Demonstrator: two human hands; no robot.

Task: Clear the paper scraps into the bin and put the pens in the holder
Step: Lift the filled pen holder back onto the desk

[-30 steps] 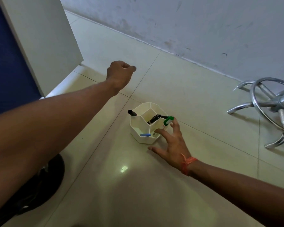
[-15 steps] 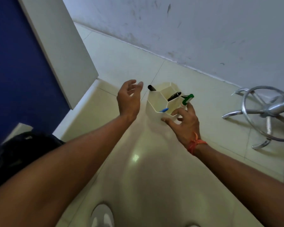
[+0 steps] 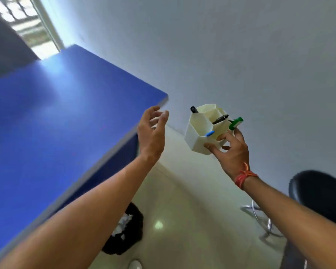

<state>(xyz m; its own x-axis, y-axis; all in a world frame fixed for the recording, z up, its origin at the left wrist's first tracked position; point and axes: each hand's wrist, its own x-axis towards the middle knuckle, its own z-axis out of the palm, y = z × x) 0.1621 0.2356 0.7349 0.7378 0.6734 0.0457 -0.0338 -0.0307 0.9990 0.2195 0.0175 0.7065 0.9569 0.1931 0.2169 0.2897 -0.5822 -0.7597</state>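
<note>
My right hand [image 3: 232,150] grips the white hexagonal pen holder [image 3: 200,133] from its right side and holds it in the air, level with the blue table top [image 3: 52,123]. Several pens stick out of the holder: a black one [image 3: 220,119], another black one [image 3: 194,109], a blue one [image 3: 209,133] and a green one [image 3: 235,122] by my fingers. My left hand [image 3: 151,134] hovers just left of the holder with fingers apart, holding nothing. A black bin [image 3: 125,232] with white paper scraps [image 3: 122,226] inside stands on the floor under the table edge.
The blue table fills the left half of the view, its corner close to my left hand. A black stool seat [image 3: 318,197] with chrome legs [image 3: 264,220] stands at the lower right. A grey wall is behind. Pale floor tiles lie below.
My right hand has lifted the pen holder from the floor up to table height. My left hand has opened and risen beside it. The view has swung upward.
</note>
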